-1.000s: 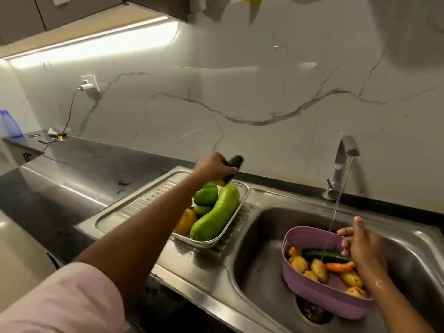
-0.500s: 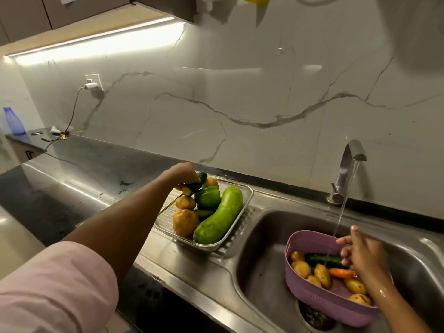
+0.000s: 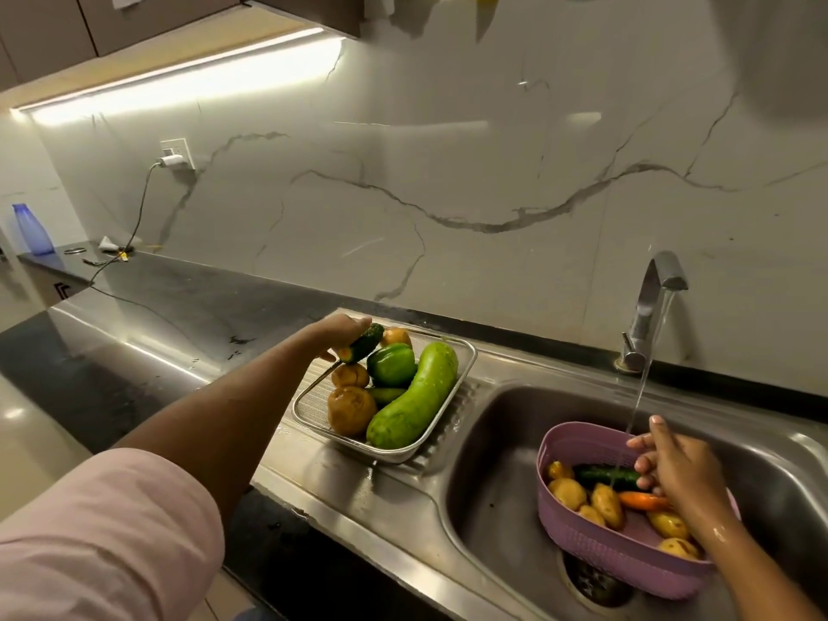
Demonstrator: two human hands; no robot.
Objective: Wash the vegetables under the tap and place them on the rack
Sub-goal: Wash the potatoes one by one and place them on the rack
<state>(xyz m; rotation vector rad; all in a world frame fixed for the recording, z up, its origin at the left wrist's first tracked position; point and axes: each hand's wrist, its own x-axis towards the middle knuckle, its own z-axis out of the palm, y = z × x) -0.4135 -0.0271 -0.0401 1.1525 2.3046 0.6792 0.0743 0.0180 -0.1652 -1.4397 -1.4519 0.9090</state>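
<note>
My left hand [image 3: 334, 331] grips a dark green cucumber [image 3: 365, 343] and holds it low over the far left corner of the metal rack [image 3: 466, 356] on the drainboard. The rack holds a long pale green gourd [image 3: 414, 398], a green capsicum [image 3: 391, 364] and several potatoes [image 3: 350, 410]. My right hand [image 3: 672, 463] reaches into the purple basket [image 3: 578, 526] in the sink, fingers loosely curled by another cucumber [image 3: 605, 476] and a carrot [image 3: 643, 500], under the running tap [image 3: 649, 302]. More potatoes lie in the basket.
The steel sink [image 3: 493, 463] has a drain below the basket. A dark countertop [image 3: 188, 302] stretches left with a charger cable [image 3: 134, 226] plugged into the wall and a blue bottle [image 3: 32, 230] at the far end. A marble backsplash rises behind.
My left hand has brought the cucumber down and to the left, from above the rack to just over its far corner. My right hand stays at the basket under the water.
</note>
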